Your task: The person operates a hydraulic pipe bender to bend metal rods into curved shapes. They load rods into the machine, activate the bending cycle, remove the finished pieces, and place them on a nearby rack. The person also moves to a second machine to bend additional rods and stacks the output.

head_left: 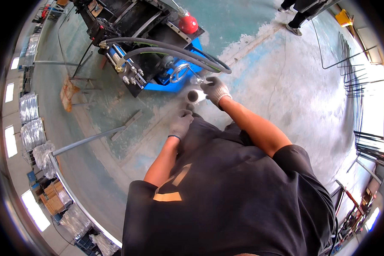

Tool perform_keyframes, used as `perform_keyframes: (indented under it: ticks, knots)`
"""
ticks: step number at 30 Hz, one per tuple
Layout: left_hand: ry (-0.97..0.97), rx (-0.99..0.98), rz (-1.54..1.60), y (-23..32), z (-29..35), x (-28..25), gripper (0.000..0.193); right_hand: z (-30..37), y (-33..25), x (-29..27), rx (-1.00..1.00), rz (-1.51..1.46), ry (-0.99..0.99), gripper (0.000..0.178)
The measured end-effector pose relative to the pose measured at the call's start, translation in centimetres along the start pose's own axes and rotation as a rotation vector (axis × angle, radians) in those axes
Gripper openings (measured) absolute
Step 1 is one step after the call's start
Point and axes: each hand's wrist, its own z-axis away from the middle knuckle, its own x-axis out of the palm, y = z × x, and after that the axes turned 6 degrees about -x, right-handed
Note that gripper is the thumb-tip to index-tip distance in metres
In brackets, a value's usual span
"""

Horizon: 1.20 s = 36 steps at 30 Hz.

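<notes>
Grip: my right hand (216, 90), in a grey knit glove, is closed around the far end of a short metal tube (195, 95), whose open round mouth faces up toward the camera. My left hand (181, 123), gloved alike, sits just below the tube with fingers curled; whether it clasps the tube's lower part or only steadies it I cannot tell. Held between both hands in front of my chest, above the concrete floor (286, 85), the tube probably stands end-on so that its bore can be looked into or lined up.

Surroundings: just beyond the tube lies a black machine (132, 25) on a blue base (175, 83), with thick grey hoses (170, 49) arching across it and a bright metal ring (179, 72) near my right fingertips. A red cylinder (187, 23) stands on the machine's far side. The hoses hang nearest and crowd the space ahead of the tube. A long grey bar (89, 141) lies on the floor to my left; bent wire frames (354, 64) stand at the right; another person's feet (292, 25) show at the top edge.
</notes>
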Motion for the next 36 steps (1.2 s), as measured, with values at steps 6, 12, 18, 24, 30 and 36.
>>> perform_keyframes:
  ticks: [6, 12, 18, 24, 30, 36]
  knots:
    - [-0.138, 0.085, -0.077, -1.2, -3.8, -5.7, 0.020, -2.3, -2.4, 6.5, -0.021, -0.096, 0.318, 0.033]
    - [-0.157, 0.037, -0.150, 2.4, -6.1, -13.1, 0.021, -2.4, -3.4, 6.6, 0.081, -0.145, 0.416, 0.020]
    - [-0.242, -0.049, 0.124, 4.3, -10.3, -15.1, 0.020, -3.8, -4.1, 5.9, 0.377, -0.423, 0.257, 0.023]
    - [-0.218, 0.245, -0.037, 5.0, -9.7, -13.5, 0.018, -3.6, -1.2, 6.5, -0.160, 0.612, 0.214, 0.018]
    - [-0.200, -0.142, 0.139, 5.1, -9.1, -13.4, 0.024, -2.1, -4.4, 8.0, 0.173, -0.377, 0.434, 0.044]
    - [-0.239, -0.148, 0.101, 5.2, -11.3, -13.5, 0.023, -3.7, -0.9, 9.0, 0.091, -0.062, 0.544, 0.042]
